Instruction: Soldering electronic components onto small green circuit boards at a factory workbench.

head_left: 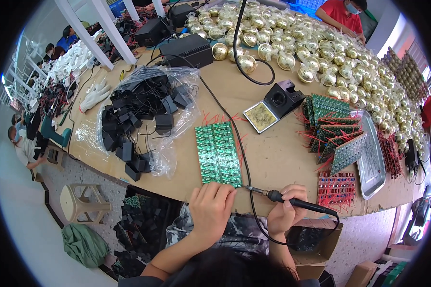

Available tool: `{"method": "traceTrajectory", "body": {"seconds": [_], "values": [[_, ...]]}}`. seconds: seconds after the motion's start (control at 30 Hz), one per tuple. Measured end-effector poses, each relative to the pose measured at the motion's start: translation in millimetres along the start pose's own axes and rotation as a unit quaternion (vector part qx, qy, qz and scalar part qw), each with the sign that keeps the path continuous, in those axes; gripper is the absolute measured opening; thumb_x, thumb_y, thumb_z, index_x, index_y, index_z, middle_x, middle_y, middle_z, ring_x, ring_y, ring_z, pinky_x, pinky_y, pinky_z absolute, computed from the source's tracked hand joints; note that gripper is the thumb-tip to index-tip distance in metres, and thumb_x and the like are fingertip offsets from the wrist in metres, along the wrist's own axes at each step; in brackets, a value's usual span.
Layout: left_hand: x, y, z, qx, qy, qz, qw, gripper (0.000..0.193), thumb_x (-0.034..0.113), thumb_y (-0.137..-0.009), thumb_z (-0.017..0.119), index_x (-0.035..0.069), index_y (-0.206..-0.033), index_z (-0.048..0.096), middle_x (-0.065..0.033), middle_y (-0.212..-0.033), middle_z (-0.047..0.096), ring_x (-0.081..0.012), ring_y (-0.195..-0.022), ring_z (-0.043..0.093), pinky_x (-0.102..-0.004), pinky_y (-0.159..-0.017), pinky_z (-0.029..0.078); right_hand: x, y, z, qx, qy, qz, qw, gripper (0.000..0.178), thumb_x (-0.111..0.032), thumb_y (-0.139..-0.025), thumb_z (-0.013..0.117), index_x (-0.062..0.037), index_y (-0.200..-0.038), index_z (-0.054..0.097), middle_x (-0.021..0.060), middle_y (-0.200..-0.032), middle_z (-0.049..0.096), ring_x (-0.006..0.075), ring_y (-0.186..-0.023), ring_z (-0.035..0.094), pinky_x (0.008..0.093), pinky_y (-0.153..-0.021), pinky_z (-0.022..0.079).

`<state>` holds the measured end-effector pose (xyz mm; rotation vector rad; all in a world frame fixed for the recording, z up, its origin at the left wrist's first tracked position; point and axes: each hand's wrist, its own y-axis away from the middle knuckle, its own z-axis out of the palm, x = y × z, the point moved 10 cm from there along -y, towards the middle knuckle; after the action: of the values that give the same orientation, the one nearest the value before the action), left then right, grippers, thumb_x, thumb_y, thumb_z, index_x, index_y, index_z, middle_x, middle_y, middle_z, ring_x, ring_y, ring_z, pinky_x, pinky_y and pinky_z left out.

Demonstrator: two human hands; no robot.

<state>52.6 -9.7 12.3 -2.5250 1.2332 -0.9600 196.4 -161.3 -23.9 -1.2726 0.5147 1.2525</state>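
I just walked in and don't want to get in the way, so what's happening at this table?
Someone is at a bench with a green circuit board panel lying flat in front of them. Their left hand is at its near edge, and their right hand holds a soldering iron, tip by the near right corner; whether it touches is hard to tell. More boards with red wires are piled to the right, and black cases lie on clear plastic to the left.

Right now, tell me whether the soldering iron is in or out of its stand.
Out: the right hand holds the soldering iron near the green circuit board, apart from the stand.
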Motion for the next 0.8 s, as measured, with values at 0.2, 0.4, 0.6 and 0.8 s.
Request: {"method": "traceTrajectory", "body": {"seconds": [0.2,0.4,0.6,0.8], "values": [[-6.4,3.7,0.7,0.010,0.023,-0.020,0.999,0.015,0.008,-0.075,0.080,0.010,-0.080,0.066,0.0002,-0.074,0.061,-0.0210,-0.064,0.060,-0.0359,-0.061,0.043,-1.4,1.8,-1.0,-0.001,-0.012,-0.009,1.000,0.014,-0.014,-0.074,0.057,-0.0009,-0.080,0.053,0.0123,-0.086,0.050,0.0192,-0.081,0.046,0.0296,-0.075,0.037],[-7.2,4.0,3.1,0.008,0.039,-0.012,0.999,0.015,0.005,-0.075,0.080,0.008,-0.080,0.066,-0.0011,-0.073,0.060,-0.0202,-0.061,0.062,-0.0346,-0.057,0.045,-4.5,2.2,4.7,-0.015,0.004,-0.009,1.000,0.015,-0.015,-0.075,0.057,-0.0012,-0.080,0.053,0.0130,-0.086,0.050,0.0193,-0.080,0.046,0.0296,-0.075,0.037],[-8.1,5.1,5.3,0.003,0.062,-0.011,0.998,0.014,0.003,-0.077,0.079,0.006,-0.081,0.065,-0.0028,-0.075,0.060,-0.0197,-0.062,0.061,-0.0345,-0.058,0.046,-8.6,3.9,6.5,-0.024,0.016,-0.032,0.999,0.018,-0.019,-0.076,0.058,-0.0019,-0.079,0.053,0.0136,-0.085,0.051,0.0193,-0.079,0.047,0.0298,-0.074,0.037],[-8.6,5.4,6.6,-0.003,0.068,-0.016,0.998,0.015,0.002,-0.077,0.078,0.005,-0.083,0.066,-0.0037,-0.076,0.060,-0.0203,-0.064,0.061,-0.0345,-0.058,0.046,-10.8,8.0,6.9,-0.038,0.015,-0.042,0.998,0.020,-0.022,-0.076,0.060,-0.0031,-0.077,0.053,0.0125,-0.083,0.051,0.0198,-0.077,0.047,0.0306,-0.071,0.037]]}}
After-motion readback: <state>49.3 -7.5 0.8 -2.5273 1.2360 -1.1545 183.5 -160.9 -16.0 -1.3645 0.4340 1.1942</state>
